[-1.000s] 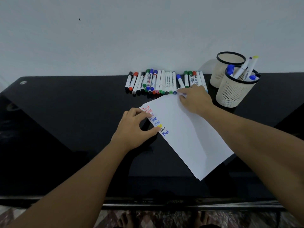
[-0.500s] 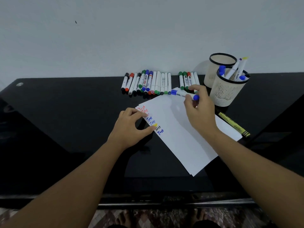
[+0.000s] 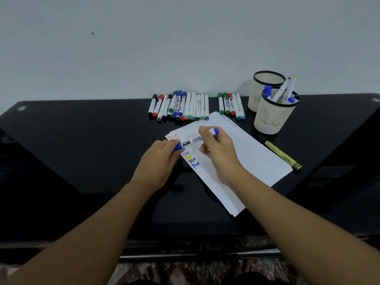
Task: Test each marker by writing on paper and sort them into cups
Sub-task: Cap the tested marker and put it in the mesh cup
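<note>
Blue-capped marker: a white-barrelled whiteboard marker point(image 3: 194, 139) lay slantwise above the paper, held between both hands, its cap still on.
Right grip: the right hand point(image 3: 218, 148) was closed round the marker's barrel near its blue tail end.
Left grip: the left hand point(image 3: 161, 161) pinched the blue cap point(image 3: 178, 147) at the other end; judged, the cap was about to be pulled off.
Paper: a small stack of white sheets point(image 3: 246, 159) lay askew on the tabletop point(image 3: 82, 161), bearing a short column of "Test" marks in red, blue, yellow and black beside the left hand.
Done so far: the near cup point(image 3: 274, 117) held several markers, so a few appeared tested and sorted.
Far cup: the cup behind point(image 3: 259, 87) showed no markers above its rim; its inside could not be seen.
Left to do: two rows of markers, a larger one point(image 3: 178, 106) and a smaller one point(image 3: 231, 105), lay untested along the wall.
Stray: a yellow highlighter point(image 3: 282, 157) lay just beside the paper's right edge.
Judgement: the task looked well short of halfway.
</note>
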Tool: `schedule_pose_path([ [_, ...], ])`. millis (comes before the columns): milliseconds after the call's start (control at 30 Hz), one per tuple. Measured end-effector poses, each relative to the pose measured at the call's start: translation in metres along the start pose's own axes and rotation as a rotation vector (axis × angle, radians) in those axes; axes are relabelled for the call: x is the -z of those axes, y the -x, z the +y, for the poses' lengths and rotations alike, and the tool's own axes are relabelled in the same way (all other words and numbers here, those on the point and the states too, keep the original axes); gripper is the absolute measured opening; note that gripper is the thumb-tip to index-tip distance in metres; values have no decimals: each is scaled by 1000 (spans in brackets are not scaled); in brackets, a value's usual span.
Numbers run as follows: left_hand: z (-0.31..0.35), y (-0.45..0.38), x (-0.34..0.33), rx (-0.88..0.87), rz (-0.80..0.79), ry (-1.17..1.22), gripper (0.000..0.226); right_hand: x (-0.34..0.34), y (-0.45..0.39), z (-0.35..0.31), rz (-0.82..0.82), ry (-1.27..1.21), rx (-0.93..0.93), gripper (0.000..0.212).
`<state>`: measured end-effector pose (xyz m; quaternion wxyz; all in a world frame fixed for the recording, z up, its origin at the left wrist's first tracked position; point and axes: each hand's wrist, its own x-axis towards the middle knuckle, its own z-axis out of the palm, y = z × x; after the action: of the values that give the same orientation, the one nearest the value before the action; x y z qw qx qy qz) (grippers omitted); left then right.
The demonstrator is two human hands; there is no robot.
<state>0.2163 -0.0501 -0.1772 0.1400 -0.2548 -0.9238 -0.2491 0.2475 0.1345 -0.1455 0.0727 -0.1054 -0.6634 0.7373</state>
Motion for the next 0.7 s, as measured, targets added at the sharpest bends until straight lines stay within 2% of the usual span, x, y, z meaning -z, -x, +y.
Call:
schedule_pose_path([
  [133, 2, 0, 1, 6, 4, -10, 35, -14, -2, -2, -52, -223, -190, 24],
  [200, 4, 1, 3, 9, 8, -2, 35, -17, -2, -2, -96, -171, -230, 24],
  [300, 7, 2, 6, -2, 21, 1, 34, -19, -2, -4, -149, -61, -202, 28],
  [433, 8, 6, 11, 0, -40, 39, 43, -14, -3, -9, -199, -15, -157, 27],
  [600, 6, 8, 23, 19, -181, 184, 40, -5, -2, -6, -289, -69, -166, 23],
  [700, 9, 6, 31, 43, -211, 276, 39, -3, -2, -7, -302, -78, -144, 21],
])
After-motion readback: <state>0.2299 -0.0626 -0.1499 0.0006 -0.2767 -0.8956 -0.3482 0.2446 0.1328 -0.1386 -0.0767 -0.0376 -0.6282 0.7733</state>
